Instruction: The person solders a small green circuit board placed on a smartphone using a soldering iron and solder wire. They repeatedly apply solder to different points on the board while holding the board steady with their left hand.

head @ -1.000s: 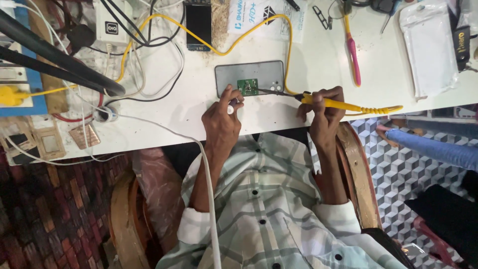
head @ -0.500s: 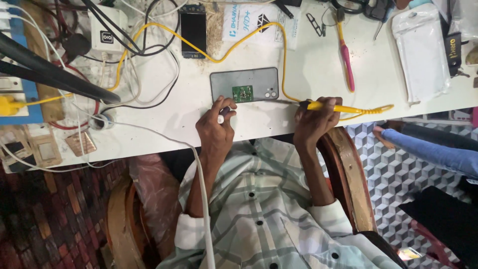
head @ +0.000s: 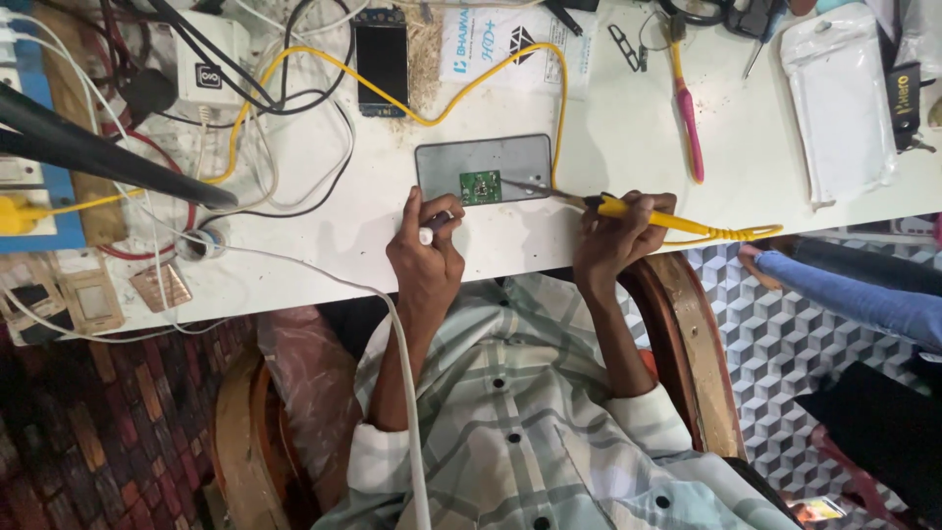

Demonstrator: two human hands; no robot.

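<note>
Gripping a yellow-handled soldering iron, the right hand is closed around the handle near its front end, and the metal tip reaches leftward to a small green circuit board. That board lies on a grey phone-sized slab, just ahead of both hands. The left hand is curled shut on a thin white stick-like tool, its end close to the near edge of the slab; what kind of tool it is cannot be told. The two hands sit apart, with the board between and slightly beyond them.

From the iron a yellow cord loops past the right wrist, then arcs across the white table beyond the hands and runs off to the left. Farther out from the left hand lies a dark phone, a tangle of black and white cables and a white power box. Beyond the right hand lies a pink-handled tool, and farther right a clear plastic pouch.

A white cable drops off the table's near edge past the left forearm. The person wears a pale checked shirt and sits in a wooden chair. Dark red brick-patterned floor shows on the left, cube-patterned tiles on the right, where another person's blue-clad leg reaches in.
</note>
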